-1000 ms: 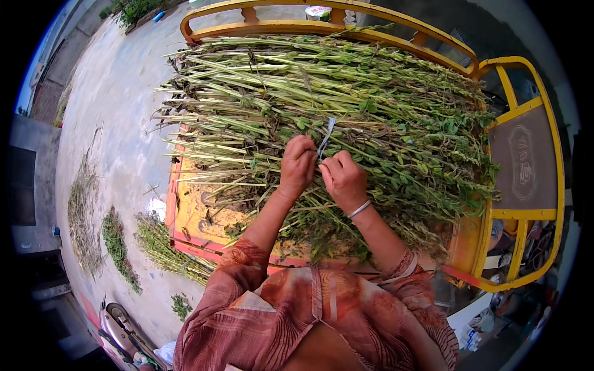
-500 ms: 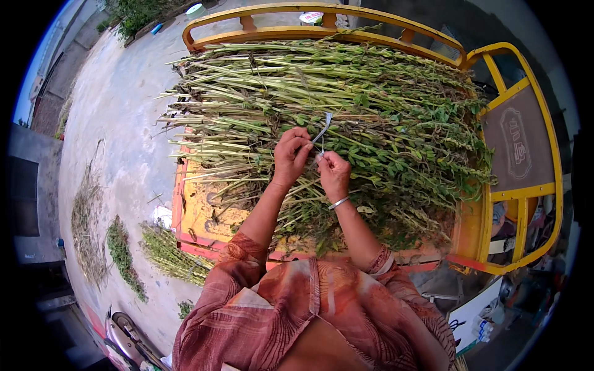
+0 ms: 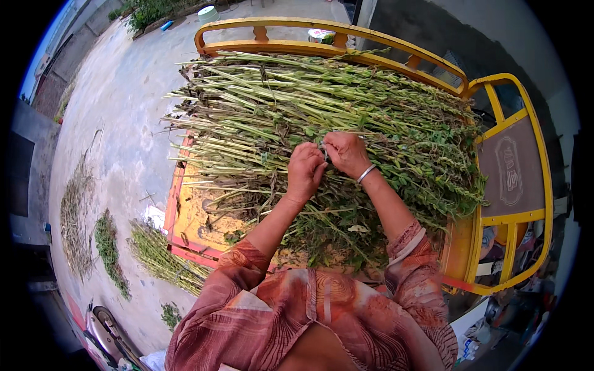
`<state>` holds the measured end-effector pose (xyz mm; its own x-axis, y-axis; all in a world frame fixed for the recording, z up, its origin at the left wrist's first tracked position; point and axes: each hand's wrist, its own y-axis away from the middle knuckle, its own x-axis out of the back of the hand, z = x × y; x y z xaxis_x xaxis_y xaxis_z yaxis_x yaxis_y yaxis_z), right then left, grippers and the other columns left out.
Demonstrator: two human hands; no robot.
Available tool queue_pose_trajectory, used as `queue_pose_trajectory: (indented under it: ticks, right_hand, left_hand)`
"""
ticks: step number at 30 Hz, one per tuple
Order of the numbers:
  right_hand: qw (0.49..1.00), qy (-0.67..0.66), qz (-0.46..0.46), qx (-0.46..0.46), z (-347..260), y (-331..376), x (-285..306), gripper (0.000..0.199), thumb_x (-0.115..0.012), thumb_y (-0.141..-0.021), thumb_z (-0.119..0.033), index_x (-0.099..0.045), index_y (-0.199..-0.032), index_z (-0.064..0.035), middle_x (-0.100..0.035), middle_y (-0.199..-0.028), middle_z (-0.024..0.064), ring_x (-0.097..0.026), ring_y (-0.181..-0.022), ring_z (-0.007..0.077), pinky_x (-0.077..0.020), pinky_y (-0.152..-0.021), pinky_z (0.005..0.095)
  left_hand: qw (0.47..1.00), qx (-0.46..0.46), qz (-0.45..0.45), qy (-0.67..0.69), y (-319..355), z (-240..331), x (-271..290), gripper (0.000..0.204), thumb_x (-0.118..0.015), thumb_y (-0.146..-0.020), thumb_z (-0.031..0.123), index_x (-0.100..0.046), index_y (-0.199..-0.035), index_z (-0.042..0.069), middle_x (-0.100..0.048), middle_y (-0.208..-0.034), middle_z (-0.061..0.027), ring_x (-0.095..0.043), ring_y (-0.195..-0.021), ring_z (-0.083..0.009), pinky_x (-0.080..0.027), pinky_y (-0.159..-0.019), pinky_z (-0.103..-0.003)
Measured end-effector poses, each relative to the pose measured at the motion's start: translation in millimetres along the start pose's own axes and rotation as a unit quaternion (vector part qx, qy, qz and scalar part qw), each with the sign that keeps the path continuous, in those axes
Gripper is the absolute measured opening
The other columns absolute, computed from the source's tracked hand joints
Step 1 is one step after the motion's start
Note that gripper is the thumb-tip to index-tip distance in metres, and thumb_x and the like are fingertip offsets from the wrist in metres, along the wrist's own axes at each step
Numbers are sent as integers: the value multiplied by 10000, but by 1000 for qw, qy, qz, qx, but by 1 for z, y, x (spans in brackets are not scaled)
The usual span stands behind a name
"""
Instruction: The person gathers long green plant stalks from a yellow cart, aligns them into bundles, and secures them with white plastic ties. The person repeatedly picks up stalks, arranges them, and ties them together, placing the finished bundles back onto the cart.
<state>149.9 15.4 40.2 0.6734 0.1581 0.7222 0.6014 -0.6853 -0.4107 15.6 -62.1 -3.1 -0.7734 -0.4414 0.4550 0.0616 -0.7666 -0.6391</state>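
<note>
Both my hands meet over a thick pile of cut green stalks (image 3: 247, 108) with leaves and pods. My left hand (image 3: 304, 172) is closed, thumb and fingers pinched on a thin pale grey strip (image 3: 324, 150). Gripping the same strip from the other side is my right hand (image 3: 350, 154), its fingers curled and a silvery bangle (image 3: 366, 173) on the wrist. Only a short bit of strip shows between the fingertips; whether it loops round stalks is hidden. The bare stalk ends point left, the leafy ends right.
The pile lies on a yellow cart bed (image 3: 201, 210) with a yellow rail (image 3: 284, 22) along the far side and a framed brown panel (image 3: 515, 164) at right. More stalks (image 3: 164, 250) lie on the concrete ground at left, near a parked two-wheeler (image 3: 105, 337).
My right hand has moved up and turned over beside the left. The strip's free end, which stuck up above the hands, is now mostly hidden in the fingers.
</note>
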Motion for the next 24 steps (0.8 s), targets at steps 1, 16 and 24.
queue_pose_trajectory:
  ticks: [1, 16, 24]
  right_hand:
    - [1000, 9, -18, -1, 4, -2, 5, 64, -614, -763, -92, -566, -757, -50, -576, -706, 106, -579, -650, 318, -440, -550, 400]
    - [988, 15, -139, 62, 26, -18, 8, 132, -579, -781, -162, -556, -696, -63, -569, -630, 120, -584, -632, 332, -447, -549, 435]
    - [977, -105, -186, -16, 44, -29, 2, 142, -586, -748, -166, -604, -691, -38, -604, -637, 145, -590, -610, 349, -470, -569, 420]
  left_hand:
    - [998, 19, 21, -63, 2, 7, -4, 138, -686, -666, 44, -576, -750, 50, -602, -866, -50, -552, -972, -303, -422, -831, -410]
    - [966, -40, 131, -218, 1, 17, -30, 108, -637, -653, 24, -574, -737, 45, -605, -895, -21, -576, -882, -234, -397, -729, -360]
    - [960, 1, 138, -244, 0, 20, -48, 148, -645, -631, 38, -543, -734, 70, -597, -848, -24, -574, -876, -239, -388, -737, -372]
